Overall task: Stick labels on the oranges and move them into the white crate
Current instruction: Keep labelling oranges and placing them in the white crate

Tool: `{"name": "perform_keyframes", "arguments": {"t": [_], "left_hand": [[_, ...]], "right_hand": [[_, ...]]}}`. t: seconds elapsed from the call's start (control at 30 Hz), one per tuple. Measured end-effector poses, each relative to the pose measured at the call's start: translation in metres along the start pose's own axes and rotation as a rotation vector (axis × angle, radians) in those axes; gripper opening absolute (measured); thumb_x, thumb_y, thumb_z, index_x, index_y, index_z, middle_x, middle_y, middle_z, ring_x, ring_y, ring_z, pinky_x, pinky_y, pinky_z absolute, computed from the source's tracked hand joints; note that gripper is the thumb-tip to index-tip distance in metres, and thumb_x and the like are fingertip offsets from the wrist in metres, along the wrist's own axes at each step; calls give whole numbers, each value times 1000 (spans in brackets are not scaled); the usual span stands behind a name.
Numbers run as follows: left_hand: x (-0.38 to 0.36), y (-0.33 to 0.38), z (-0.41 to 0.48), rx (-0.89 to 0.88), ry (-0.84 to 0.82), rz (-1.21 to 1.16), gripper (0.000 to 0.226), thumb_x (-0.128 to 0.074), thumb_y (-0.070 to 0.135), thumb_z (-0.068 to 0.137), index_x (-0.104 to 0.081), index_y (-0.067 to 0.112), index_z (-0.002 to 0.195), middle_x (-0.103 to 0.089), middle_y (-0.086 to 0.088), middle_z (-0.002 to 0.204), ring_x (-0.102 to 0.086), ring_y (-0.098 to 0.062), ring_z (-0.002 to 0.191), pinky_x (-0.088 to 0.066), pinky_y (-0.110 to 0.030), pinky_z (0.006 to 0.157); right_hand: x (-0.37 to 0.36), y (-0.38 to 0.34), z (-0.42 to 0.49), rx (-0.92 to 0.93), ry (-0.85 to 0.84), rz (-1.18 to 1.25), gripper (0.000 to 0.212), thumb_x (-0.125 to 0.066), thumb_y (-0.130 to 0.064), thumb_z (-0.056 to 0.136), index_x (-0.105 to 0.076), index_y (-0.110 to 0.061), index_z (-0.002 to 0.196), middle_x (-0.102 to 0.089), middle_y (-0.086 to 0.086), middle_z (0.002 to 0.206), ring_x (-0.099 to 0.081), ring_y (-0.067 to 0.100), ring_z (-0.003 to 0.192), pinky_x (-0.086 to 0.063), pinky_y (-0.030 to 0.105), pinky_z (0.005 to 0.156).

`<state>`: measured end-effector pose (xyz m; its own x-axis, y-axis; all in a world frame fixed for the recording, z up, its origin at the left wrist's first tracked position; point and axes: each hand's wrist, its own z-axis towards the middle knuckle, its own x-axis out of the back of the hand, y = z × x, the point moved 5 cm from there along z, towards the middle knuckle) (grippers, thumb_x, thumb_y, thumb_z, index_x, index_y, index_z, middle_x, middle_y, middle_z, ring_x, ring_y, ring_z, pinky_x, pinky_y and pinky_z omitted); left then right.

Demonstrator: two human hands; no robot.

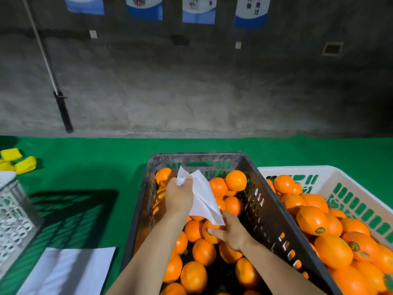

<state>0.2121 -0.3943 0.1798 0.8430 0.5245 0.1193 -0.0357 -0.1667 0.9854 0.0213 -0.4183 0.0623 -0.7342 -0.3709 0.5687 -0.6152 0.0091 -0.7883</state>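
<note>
l hand [179,193] pinches label sheet [202,194]; r hand [232,233] fingertips [212,231] pressing orange [209,239] in blk crate [261,201].

Dark crate [265,220] and white crate [297,169]: near ends cut off by the lower edge, the white one also by the right edge. Paper sheet [202,196] and forearms hide several oranges [236,180]. Whether the right hand [231,233] grips the sheet's corner or an orange is unclear. Sticker [319,230] print is too small to read. Posters [252,11] are cropped at the top.
</note>
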Motion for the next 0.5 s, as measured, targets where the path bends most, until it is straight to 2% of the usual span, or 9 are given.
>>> {"name": "perform_keyframes", "arguments": {"t": [0.13, 0.2, 0.23, 0.3, 0.37, 0.5], "left_hand": [[0, 1, 1, -38, -17, 12, 33, -54, 36, 99, -45, 15, 75, -40, -2, 62, -42, -15, 56, -30, -27, 53], [0, 2, 0, -45, -27, 27, 37, -54, 36, 99, -41, 18, 70, -39, -2, 60, -40, -16, 54, -30, -28, 52], [0, 2, 0, -47, -28, 34, 36, -54, 36, 99, -40, 18, 71, -40, -2, 61, -41, -16, 55, -30, -28, 52], [0, 3, -1, -60, -28, 49, 35, -54, 37, 99, -43, 16, 73, -42, -3, 63, -44, -17, 58, -31, -29, 54], [-1, 3, -2, -71, -34, 64, 31, -54, 38, 99, -47, 16, 78, -45, -5, 66, -46, -19, 62, -34, -31, 55], [1, 4, -4, -66, -17, 86, 26, -54, 40, 98, -54, 15, 90, -52, -8, 73, -52, -19, 66, -39, -31, 57]], "right_hand": [[-2, -19, -7, -10, -13, -24, 68, -83, -43, 74, -43, -27, 126, -59, -1, 119, -57, 20, 110, -51, 45, 98], [-2, -21, -9, -19, -50, -129, 79, -85, -46, 66, -43, -27, 130, -51, 1, 128, -51, 24, 119, -47, 46, 102], [-4, -20, -10, -34, -86, -242, 81, -82, -48, 66, -42, -28, 134, -42, 4, 135, -44, 28, 127, -43, 47, 106], [-8, -18, -13, -63, -156, -411, 68, -73, -50, 72, -46, -33, 132, -31, 6, 136, -35, 33, 132, -38, 47, 109], [-9, -19, -17, -83, -199, -413, 58, -68, -55, 78, -47, -38, 129, -33, 5, 130, -40, 32, 127, -39, 47, 108], [-12, -24, -18, -89, -209, -449, 71, -62, -61, 85, -37, -33, 144, -45, 6, 139, -48, 31, 127, -42, 40, 103]]}}
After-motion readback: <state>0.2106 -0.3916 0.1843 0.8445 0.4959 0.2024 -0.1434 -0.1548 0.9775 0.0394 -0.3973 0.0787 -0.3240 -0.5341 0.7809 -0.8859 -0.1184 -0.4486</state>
